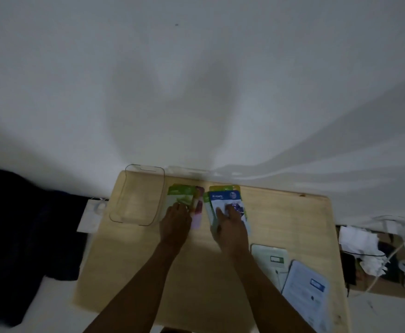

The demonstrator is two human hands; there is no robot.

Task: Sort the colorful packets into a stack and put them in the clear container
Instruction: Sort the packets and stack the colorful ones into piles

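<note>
Two small piles of packets lie at the far middle of the wooden table. The left pile has a green packet on top and a pink one showing at its right side. My left hand rests flat on its near edge. The right pile is topped by a blue blueberry packet, with yellow and green edges sticking out from under it. My right hand presses on it, fingers spread. The clear container stands empty to the left of both piles.
Two more packets lie face down at the near right: a pale green one and a white-blue one. Dark cloth covers the floor at left. Cables, papers and a cardboard sheet sit right of the table. A white wall is behind.
</note>
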